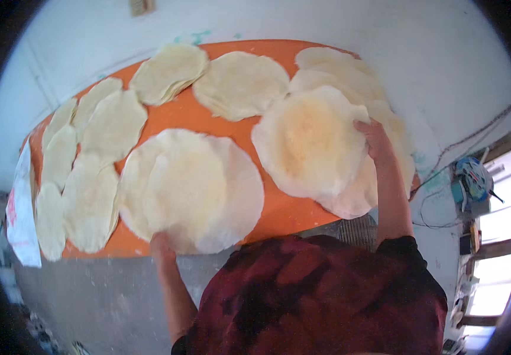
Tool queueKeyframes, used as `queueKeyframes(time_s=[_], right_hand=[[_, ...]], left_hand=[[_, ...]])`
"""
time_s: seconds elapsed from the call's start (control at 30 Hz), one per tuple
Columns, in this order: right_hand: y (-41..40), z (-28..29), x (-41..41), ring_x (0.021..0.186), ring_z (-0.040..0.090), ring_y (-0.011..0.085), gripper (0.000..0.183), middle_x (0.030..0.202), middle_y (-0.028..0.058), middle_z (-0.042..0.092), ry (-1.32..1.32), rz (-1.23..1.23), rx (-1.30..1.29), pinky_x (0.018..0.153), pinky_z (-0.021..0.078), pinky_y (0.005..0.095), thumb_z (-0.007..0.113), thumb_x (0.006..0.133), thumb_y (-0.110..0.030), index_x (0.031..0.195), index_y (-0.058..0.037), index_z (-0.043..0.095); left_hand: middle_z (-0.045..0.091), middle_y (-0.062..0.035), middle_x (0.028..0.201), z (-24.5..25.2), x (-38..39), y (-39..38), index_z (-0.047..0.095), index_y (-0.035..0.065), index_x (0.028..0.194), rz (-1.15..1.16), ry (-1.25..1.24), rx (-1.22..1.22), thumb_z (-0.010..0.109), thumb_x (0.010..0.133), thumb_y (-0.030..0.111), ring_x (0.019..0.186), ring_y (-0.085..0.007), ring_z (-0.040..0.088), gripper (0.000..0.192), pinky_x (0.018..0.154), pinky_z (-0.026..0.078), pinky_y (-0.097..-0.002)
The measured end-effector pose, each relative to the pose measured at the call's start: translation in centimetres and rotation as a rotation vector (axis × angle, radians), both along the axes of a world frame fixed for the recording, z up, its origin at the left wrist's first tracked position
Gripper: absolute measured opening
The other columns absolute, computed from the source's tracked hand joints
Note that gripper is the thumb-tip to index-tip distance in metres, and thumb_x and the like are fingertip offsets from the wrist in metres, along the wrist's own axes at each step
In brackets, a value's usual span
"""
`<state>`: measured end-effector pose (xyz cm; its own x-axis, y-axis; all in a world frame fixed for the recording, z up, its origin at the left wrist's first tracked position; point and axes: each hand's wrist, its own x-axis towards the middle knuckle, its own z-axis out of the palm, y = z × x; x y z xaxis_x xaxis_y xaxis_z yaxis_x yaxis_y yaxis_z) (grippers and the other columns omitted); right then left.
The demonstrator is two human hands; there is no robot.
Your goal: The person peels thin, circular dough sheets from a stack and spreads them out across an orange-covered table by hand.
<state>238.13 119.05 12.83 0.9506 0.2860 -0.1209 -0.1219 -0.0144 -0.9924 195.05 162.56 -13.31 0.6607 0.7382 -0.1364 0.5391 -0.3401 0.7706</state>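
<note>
My right hand [373, 135] grips the right edge of a large round flatbread sheet [311, 142] with browned patches at its middle; the sheet lies tilted over other pale sheets [357, 84] at the table's right end. At the near edge of the orange table [291, 213], my left hand [163, 246] has its fingers at the rim of a pale round sheet [184, 182], which lies over a wider whitish one [244, 186]. The fingertips of the left hand are hidden, so its hold cannot be told.
Stacks of thin dough rounds [240, 84] line the far side, with more rounds [91, 199] at the left. A white printed sack [22, 213] hangs at the left end. A wall [282, 17] borders the far side. Cables [473, 128] run along the right wall.
</note>
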Motion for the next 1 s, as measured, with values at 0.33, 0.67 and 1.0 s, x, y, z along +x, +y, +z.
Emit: queueKeyframes(time_s=[0.33, 0.67, 1.0], right_hand=[[-2.1, 8.2, 1.5, 0.078, 0.059, 0.0189, 0.039, 0.094, 0.0083, 0.061, -0.119, -0.007, -0.228, 0.062, 0.0489, 0.0298, 0.06, 0.076, -0.013, 0.112, 0.0009, 0.054], [4.0, 10.9, 26.6, 0.08, 0.058, 0.0248, 0.028, 0.088, 0.0101, 0.058, -0.81, 0.13, -0.112, 0.066, 0.0491, 0.0399, 0.062, 0.074, -0.015, 0.1, -0.0055, 0.056], [2.0, -6.6, 38.0, 0.07, 0.06, 0.0257, 0.027, 0.092, 0.0122, 0.059, -0.07, -0.067, 0.217, 0.056, 0.0511, 0.0397, 0.053, 0.083, -0.008, 0.11, -0.0082, 0.046]], left_hand=[[0.05, -0.0254, 0.117, 10.8, 6.0, -5.0, 0.049, -0.005, 0.114, 0.263, 0.063, 0.239, 0.057, 0.082, 0.021, 0.107, -0.0361, 0.051, 0.042, 0.088, 0.043, -0.0401], [0.031, -0.0279, 0.134, 18.6, 11.7, -6.9, 0.046, -0.0011, 0.118, 0.221, 0.093, 0.534, 0.059, 0.083, 0.022, 0.125, -0.0393, 0.032, 0.044, 0.099, 0.032, -0.0457], [0.047, -0.0224, 0.121, 16.5, 15.1, -9.5, 0.052, -0.004, 0.107, 0.202, 0.129, 0.194, 0.062, 0.081, 0.014, 0.108, -0.0344, 0.048, 0.034, 0.09, 0.04, -0.0403]])
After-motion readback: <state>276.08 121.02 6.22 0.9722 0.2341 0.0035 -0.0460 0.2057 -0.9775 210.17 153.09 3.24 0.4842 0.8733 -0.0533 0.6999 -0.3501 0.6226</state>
